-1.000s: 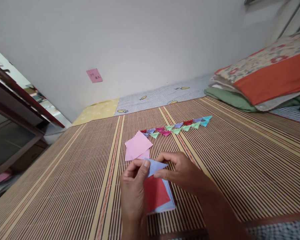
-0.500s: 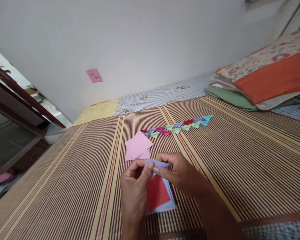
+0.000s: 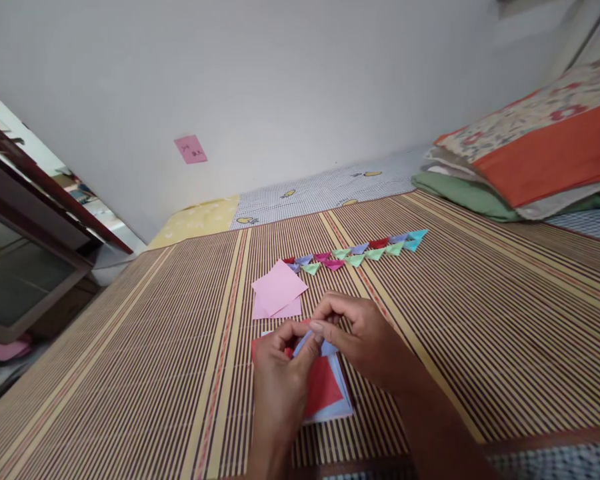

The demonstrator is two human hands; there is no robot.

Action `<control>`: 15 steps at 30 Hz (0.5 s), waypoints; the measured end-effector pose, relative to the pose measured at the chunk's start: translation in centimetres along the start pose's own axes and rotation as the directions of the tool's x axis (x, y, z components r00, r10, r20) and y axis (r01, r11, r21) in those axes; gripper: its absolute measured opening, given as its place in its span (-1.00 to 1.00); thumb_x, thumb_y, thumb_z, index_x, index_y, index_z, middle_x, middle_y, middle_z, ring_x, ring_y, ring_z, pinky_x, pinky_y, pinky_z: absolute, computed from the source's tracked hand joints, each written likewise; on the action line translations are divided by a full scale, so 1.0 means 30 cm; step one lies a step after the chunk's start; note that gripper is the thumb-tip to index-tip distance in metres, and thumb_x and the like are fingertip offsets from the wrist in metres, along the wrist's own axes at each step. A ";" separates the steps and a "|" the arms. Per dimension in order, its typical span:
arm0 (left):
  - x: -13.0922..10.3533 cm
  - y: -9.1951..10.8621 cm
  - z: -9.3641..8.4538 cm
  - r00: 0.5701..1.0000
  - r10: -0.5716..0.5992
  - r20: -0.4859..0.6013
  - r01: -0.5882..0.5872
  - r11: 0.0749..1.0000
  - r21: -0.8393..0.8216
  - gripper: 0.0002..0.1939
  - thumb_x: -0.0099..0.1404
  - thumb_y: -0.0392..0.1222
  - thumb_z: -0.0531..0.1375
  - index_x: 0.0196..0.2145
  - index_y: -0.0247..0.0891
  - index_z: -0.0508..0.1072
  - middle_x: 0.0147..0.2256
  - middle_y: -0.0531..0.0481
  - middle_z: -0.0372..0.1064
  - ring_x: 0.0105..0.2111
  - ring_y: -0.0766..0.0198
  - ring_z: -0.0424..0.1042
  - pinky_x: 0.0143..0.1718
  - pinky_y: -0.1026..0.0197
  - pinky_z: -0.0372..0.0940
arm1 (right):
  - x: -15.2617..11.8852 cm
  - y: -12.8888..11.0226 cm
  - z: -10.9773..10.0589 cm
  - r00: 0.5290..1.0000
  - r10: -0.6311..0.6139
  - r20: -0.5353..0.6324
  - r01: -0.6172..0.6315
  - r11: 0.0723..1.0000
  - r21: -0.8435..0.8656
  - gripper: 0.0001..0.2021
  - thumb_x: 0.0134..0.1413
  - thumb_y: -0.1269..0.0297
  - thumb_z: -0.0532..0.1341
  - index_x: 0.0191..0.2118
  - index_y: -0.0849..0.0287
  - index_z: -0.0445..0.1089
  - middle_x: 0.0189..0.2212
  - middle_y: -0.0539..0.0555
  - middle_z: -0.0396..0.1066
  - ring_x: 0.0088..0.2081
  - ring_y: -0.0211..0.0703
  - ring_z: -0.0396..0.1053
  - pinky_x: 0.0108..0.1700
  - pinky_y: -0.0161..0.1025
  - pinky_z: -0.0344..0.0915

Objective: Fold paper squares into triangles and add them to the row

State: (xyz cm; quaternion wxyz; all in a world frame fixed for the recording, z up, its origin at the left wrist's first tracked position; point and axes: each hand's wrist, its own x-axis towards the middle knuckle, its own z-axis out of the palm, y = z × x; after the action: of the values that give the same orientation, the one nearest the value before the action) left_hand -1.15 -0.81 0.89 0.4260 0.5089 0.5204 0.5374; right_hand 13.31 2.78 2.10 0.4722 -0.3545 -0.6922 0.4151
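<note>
A small folded blue paper [image 3: 329, 348] is pinched between both hands over a stack of paper squares. My left hand [image 3: 283, 377] grips its left side, thumb on top. My right hand [image 3: 360, 333] has its thumb and forefinger closed at the paper's upper edge, touching the left fingertips. Below them lies a red square [image 3: 324, 387] on light blue sheets [image 3: 344, 387]. More red paper shows beside my left hand. Pink squares [image 3: 279, 288] overlap just beyond the hands. Farther off, small folded triangles [image 3: 355, 260] in several colours form a zigzag chain.
A striped mat [image 3: 155, 353] covers the surface. Folded bedding [image 3: 545, 160] is piled at the right back. Yellow cloth [image 3: 195, 220] and checked cloth lie along the wall. A pink note [image 3: 191, 149] is on the wall, and a cabinet stands at the left.
Both hands have shifted slightly, and the blue paper has turned between the fingers, with less of it showing. Red paper now shows left of my left hand.
</note>
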 end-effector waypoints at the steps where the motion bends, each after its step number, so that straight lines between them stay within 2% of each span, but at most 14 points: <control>1: 0.000 0.001 0.001 1.000 -0.005 0.000 0.005 1.000 -0.001 -0.81 0.20 -0.09 0.36 -0.41 -0.28 0.60 -0.47 0.00 0.49 -0.42 0.25 0.38 -0.35 0.26 0.29 | 0.000 0.002 0.002 1.000 -0.001 -0.014 0.001 1.000 -0.009 -0.85 0.17 0.42 0.22 -0.44 0.20 0.39 -0.47 -0.05 0.37 -0.40 -0.25 0.32 -0.32 -0.29 0.21; 6: 0.000 0.021 -0.007 0.997 -0.077 0.024 0.078 0.997 -0.020 -0.84 0.11 -0.15 0.40 -0.47 -0.29 0.59 -0.51 0.03 0.47 -0.51 0.30 0.35 -0.44 0.30 0.23 | -0.001 0.019 0.005 0.998 0.029 -0.063 -0.028 1.000 0.007 -0.86 0.21 0.39 0.19 -0.39 0.18 0.37 -0.51 -0.08 0.31 -0.45 -0.28 0.24 -0.39 -0.31 0.15; 11: 0.001 0.025 -0.006 0.998 -0.070 -0.003 0.070 0.997 -0.037 -0.81 0.10 -0.15 0.42 -0.53 -0.31 0.56 -0.56 0.06 0.40 -0.53 0.34 0.30 -0.47 0.32 0.20 | 0.000 0.022 0.014 0.998 0.060 0.001 -0.060 0.996 0.065 -0.86 0.20 0.33 0.24 -0.39 0.18 0.38 -0.53 -0.09 0.30 -0.47 -0.29 0.22 -0.43 -0.33 0.12; 15: -0.002 0.009 0.008 0.996 -0.085 -0.035 0.082 0.992 -0.095 -0.82 0.05 -0.17 0.45 -0.49 -0.31 0.57 -0.53 0.06 0.42 -0.51 0.33 0.32 -0.44 0.32 0.23 | -0.001 0.024 0.018 0.994 0.035 -0.102 -0.036 0.999 -0.010 -0.79 0.26 0.30 0.17 -0.43 0.16 0.31 -0.57 -0.10 0.23 -0.50 -0.28 0.20 -0.45 -0.32 0.10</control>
State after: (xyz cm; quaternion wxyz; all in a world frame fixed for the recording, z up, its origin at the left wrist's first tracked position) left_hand -0.90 -0.87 1.14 0.4613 0.4557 0.5237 0.5525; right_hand 12.89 2.91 1.32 0.4974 -0.3903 -0.6630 0.4008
